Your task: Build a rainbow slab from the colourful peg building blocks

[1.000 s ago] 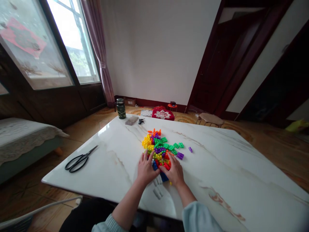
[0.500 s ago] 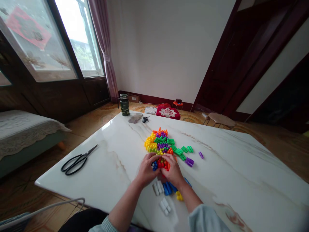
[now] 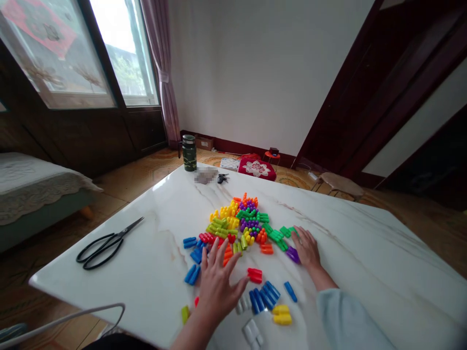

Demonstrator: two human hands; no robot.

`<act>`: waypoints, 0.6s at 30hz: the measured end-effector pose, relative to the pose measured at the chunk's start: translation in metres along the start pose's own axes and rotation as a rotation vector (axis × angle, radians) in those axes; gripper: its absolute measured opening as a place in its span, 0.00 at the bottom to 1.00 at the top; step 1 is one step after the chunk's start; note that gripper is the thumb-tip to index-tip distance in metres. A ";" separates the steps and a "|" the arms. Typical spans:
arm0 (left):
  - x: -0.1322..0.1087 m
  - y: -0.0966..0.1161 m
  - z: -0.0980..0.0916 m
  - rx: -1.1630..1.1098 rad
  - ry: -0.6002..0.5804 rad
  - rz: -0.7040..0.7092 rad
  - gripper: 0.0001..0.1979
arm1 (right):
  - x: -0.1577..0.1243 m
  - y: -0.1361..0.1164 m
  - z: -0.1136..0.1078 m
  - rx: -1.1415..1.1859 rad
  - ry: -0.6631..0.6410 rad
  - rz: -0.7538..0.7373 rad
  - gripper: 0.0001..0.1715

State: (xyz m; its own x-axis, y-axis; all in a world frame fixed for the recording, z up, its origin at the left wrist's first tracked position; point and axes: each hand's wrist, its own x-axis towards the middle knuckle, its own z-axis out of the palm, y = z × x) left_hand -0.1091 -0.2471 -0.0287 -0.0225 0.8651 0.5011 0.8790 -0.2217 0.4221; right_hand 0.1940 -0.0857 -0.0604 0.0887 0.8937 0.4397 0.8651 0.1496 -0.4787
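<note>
Grey blocks [image 3: 244,305] partly hidden by left hand [image 3: 218,286], item [image 3: 206,175] beside flask [image 3: 189,153] pixelated, right sleeve [image 3: 346,318] cut off below

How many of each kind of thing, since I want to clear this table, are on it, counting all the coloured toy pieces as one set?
Set of coloured toy pieces: 1
Black-handled scissors: 1
Camouflage flask: 1
Small black item: 1
Pixelated item: 1
Total: 5

Scissors [image 3: 117,237] left of blocks [image 3: 250,224]
</note>
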 end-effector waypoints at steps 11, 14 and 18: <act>0.063 -0.052 -0.002 0.141 -0.035 -0.179 0.28 | -0.055 -0.165 0.076 0.372 -0.131 -0.107 0.41; 0.068 -0.059 -0.005 0.146 -0.128 -0.252 0.36 | -0.044 -0.182 0.070 0.407 -0.214 -0.287 0.31; 0.090 -0.067 0.000 0.097 -0.228 -0.294 0.46 | 0.023 -0.170 0.062 0.321 0.027 -0.161 0.33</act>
State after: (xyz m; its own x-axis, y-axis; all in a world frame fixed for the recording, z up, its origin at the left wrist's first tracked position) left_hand -0.1705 -0.1549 -0.0121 -0.1830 0.9658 0.1837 0.8921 0.0847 0.4438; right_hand 0.0180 -0.0646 -0.0160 -0.0199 0.8370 0.5469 0.6701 0.4171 -0.6140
